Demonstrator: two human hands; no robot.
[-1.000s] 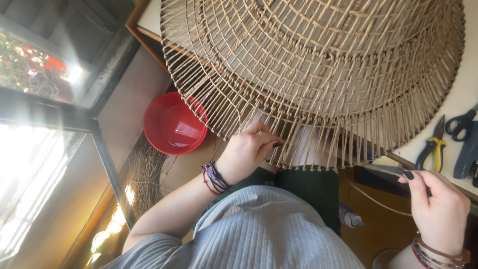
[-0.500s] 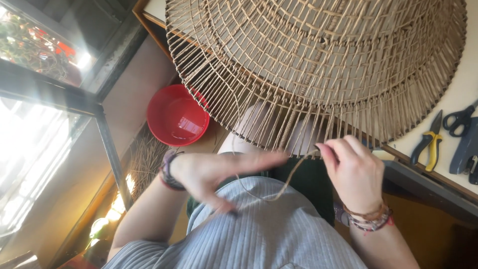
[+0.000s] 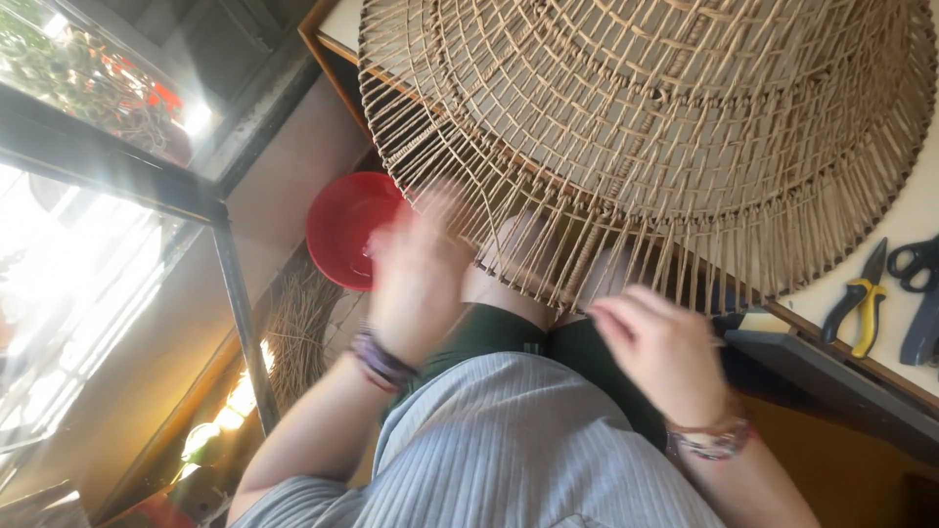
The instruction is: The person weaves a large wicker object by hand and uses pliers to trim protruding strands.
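A large round woven reed piece [image 3: 665, 117] lies on the table and overhangs its edge, with loose spokes hanging toward me. My left hand [image 3: 416, 279] is raised against the left part of that fringe. It is blurred by motion, so its fingers cannot be read. My right hand [image 3: 660, 347] sits just below the spoke ends at the middle, with fingertips pinched together on a thin reed strand. Both wrists wear bracelets.
A red bowl [image 3: 342, 230] stands on the floor at the left, with a bundle of loose reeds [image 3: 293, 332] below it. Yellow-handled pliers [image 3: 861, 305] and dark scissors [image 3: 919, 269] lie on the table at the right. A window frame [image 3: 230, 284] runs along the left.
My left hand has swung up from my lap to the fringe. My right hand came in from the far right to the spoke ends, then dropped slightly.
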